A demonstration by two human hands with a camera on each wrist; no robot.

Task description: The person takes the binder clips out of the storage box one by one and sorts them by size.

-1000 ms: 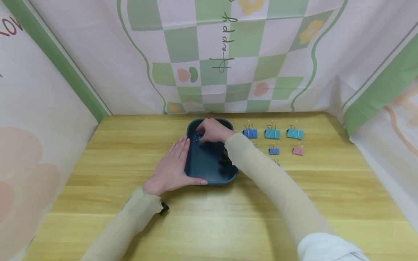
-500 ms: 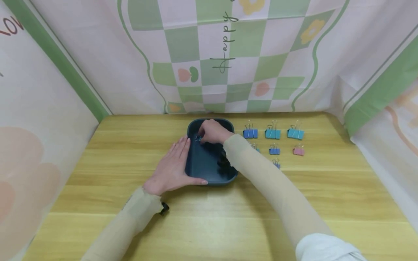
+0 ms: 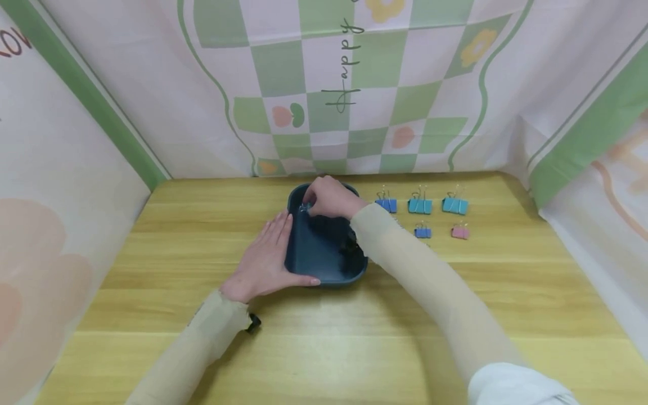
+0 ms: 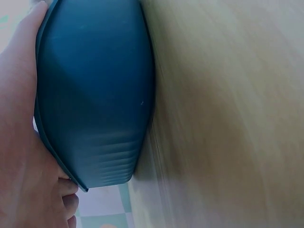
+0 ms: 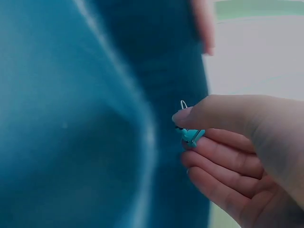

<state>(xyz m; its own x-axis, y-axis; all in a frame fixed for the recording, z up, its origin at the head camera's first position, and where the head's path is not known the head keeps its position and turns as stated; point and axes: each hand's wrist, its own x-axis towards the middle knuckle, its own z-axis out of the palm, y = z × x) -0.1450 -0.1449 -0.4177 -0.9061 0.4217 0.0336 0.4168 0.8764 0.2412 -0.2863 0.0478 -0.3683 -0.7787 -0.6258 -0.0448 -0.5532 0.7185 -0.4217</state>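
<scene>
Dark teal tray (image 3: 324,259): left hand (image 3: 265,260) lay flat against its left rim; right hand (image 3: 331,198) pinched small teal binder clip (image 5: 191,136) inside far end; bare surface (image 3: 202,236) lay left.

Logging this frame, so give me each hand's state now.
Left hand: open, flat against the dark teal plastic tray.
Right hand: fingers pinch a small teal binder clip over the tray.

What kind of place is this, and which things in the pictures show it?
Probably a small tabletop booth set up for recording handwork, not an ordinary room. A wooden table is closed in on three sides by printed cloth backdrops, and binder clips lie in neat rows beside a dark teal tray.
</scene>
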